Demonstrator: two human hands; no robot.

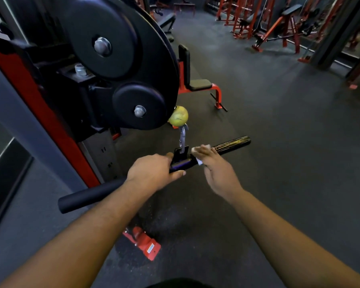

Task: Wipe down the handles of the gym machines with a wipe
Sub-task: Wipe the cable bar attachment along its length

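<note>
A straight black cable bar (92,194) hangs from a metal clip (183,140) under a yellow stopper ball (178,116). My left hand (152,173) grips the bar just left of its centre bracket. My right hand (216,169) wraps a white wipe (197,155) round the bar just right of the bracket, fingers curled over it. The bar's right grip (233,144) sticks out past my fingers and looks worn and streaked.
The cable machine's black pulleys (116,38) and red and grey upright (40,113) stand close at left. A red foot plate (143,244) lies on the dark rubber floor below. A red bench (197,84) sits beyond; more red machines (274,23) line the far right.
</note>
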